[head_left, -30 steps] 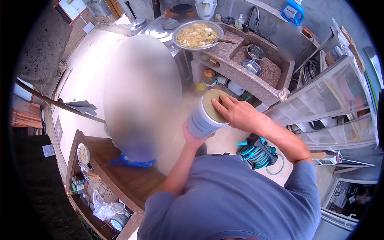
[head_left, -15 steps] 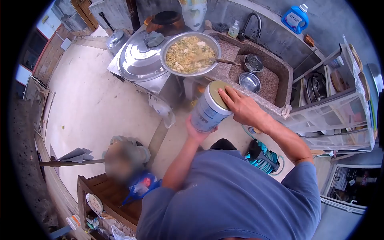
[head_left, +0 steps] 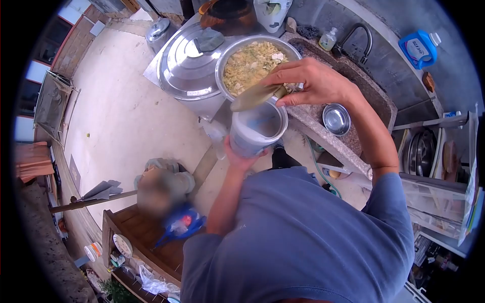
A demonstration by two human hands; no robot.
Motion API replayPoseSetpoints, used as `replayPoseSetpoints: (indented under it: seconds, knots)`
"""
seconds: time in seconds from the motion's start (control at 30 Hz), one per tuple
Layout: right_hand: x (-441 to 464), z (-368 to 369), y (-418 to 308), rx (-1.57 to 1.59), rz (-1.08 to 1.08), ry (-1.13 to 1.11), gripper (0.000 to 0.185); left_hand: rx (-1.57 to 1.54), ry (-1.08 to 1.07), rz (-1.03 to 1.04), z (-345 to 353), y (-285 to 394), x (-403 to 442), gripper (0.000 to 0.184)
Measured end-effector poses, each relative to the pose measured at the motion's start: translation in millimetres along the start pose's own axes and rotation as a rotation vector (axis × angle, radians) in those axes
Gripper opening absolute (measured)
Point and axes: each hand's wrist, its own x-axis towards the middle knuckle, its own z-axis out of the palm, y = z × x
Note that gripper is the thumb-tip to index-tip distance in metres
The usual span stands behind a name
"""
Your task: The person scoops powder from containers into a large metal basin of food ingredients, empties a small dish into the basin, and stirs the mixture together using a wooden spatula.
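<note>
My left hand is wrapped round the lower side of a white and blue plastic canister, tilted with its mouth uncovered. Something light blue shows inside; I cannot make out its kind. My right hand grips a dull gold round lid by its edge, fingers above and thumb below. The lid is tipped over the canister's far rim. Just beyond it, a metal basin holds a yellowish, crumbly food mix with white pieces, partly covered from view by my right hand and the lid.
A stone sink with a metal bowl lies to the right, under a curved tap. A large metal pot lid is left of the basin. A person is at lower left, beside a wooden bench.
The lid has come off the canister and is raised in my right hand. The canister's mouth is now uncovered. My view has shifted, and the left hand keeps its hold.
</note>
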Motion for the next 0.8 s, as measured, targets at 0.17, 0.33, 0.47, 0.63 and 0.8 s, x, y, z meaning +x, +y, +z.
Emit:
replayPoseSetpoints:
  seconds: [0.17,0.33,0.47,0.63,0.8]
  knots:
    - [56.4,-12.2,64.0,0.083,-0.255,0.127,0.034,-0.015,-0.159,0.160,25.8,7.8,41.1,0.084]
    - [106.7,-4.0,98.1,0.181,-0.285,0.325,0.027,0.231,0.054,0.402,29.1,11.4,68.2,0.087]
    - [131.4,7.1,119.5,0.179,-0.166,0.218,0.033,0.292,0.130,0.426,33.3,6.4,89.6,0.091]
    - [107.7,-8.3,134.7,0.149,-0.046,0.506,0.032,-0.076,-0.117,0.343,41.2,15.3,106.9,0.087]
    - [54.9,-20.2,105.8,0.034,-0.108,0.096,0.012,0.123,0.112,0.343,42.3,48.0,109.7,0.080]
